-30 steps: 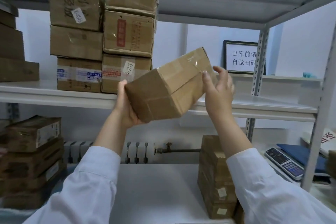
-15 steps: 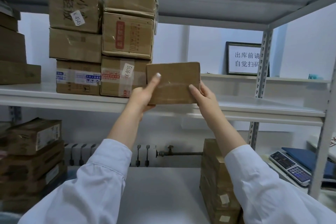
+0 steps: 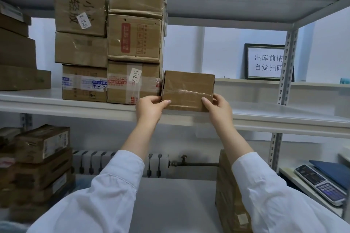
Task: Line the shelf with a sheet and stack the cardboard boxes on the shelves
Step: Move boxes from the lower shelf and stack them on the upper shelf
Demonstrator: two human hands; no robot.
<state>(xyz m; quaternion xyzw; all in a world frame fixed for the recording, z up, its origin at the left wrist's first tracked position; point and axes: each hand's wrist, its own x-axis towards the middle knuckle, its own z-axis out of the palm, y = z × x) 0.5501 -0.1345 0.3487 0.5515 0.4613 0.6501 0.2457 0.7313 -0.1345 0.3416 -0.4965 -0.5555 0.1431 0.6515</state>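
A small taped cardboard box (image 3: 188,89) sits level on the white-lined middle shelf (image 3: 284,113), right beside the stack of boxes (image 3: 134,43) whose lowest one bears a K-9115 label. My left hand (image 3: 150,107) grips the box's lower left corner. My right hand (image 3: 217,107) grips its lower right corner. A second stack (image 3: 81,43), topped by a box labelled K-4545, stands further left on the same shelf.
More boxes (image 3: 17,58) fill the shelf's far left. On the lower shelf, piled boxes (image 3: 37,161) stand left and a narrow stack (image 3: 229,195) right. A framed sign (image 3: 265,61) stands behind. A scale (image 3: 320,183) lies at lower right.
The box was tilted in the air in front of the shelf; I have turned it level and set it down on the shelf next to the K-9115 stack.
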